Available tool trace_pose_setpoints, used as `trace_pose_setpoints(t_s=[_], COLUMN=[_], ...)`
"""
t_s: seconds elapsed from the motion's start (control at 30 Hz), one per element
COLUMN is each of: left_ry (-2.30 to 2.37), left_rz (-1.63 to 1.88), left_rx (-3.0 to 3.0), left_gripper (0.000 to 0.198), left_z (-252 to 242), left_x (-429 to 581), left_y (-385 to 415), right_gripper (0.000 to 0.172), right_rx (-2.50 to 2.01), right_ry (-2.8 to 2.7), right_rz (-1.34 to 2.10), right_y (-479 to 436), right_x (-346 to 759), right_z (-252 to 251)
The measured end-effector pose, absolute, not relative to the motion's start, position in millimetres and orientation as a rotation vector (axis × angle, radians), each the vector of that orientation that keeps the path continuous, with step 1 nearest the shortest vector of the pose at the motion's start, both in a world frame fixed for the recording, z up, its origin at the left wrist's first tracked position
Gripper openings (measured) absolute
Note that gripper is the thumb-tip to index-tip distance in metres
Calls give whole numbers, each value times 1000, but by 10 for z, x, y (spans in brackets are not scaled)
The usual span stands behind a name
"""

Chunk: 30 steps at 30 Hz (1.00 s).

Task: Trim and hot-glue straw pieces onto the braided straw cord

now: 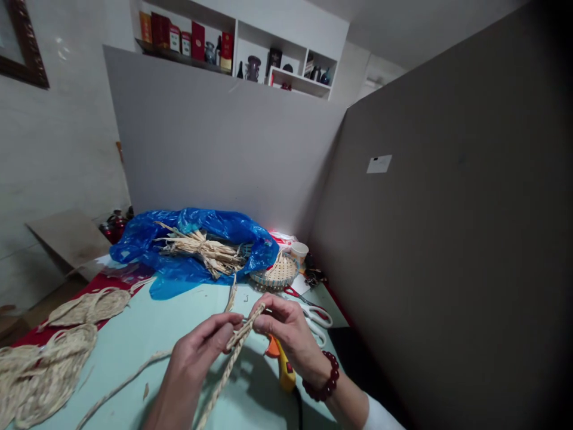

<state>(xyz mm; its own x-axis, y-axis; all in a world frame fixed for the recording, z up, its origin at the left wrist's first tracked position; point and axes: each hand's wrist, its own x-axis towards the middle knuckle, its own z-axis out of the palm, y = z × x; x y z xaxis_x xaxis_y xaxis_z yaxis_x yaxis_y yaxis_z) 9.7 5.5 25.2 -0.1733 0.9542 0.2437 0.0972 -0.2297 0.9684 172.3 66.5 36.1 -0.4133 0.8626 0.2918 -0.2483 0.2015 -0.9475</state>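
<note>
Between my two hands is a braided straw cord (225, 374), folded into a small tight loop at its upper end, with a long tail running down toward me. My left hand (203, 342) pinches the left side of the folded part between thumb and fingers. On the upper right, my right hand (283, 325) grips the tip of the fold; a dark red bead bracelet circles that wrist. One loose strand (231, 292) rises behind the fold, and another cord (129, 380) trails off to the left. Just below my right hand lies a yellow glue gun (285, 367) with an orange trigger.
A blue plastic bag (147, 263) holds a bundle of dried straw (206, 251) at the back. Right of it are a woven basket (277, 272), a paper cup (299, 251) and white-handled scissors (319, 316). Woven straw soles (49, 373) lie at left. Grey panels (224, 143) enclose the table.
</note>
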Motion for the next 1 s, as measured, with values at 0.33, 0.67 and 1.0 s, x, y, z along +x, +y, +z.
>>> trace_pose_setpoints(t_s=[0.33, 0.67, 1.0], left_ry=[898, 1102, 1309], left_rz=[1265, 1374, 1487], left_rx=[733, 846, 1139], left_gripper=[32, 32, 27], left_z=[297, 396, 361], left_x=[197, 242, 235], left_y=[27, -63, -84], right_gripper=[16, 24, 13], right_rx=[-493, -423, -563], right_ry=[-1533, -1580, -1860], right_rz=[1515, 1601, 1137], right_y=[686, 738, 701], right_x=[1753, 1765, 1808], right_z=[377, 323, 438])
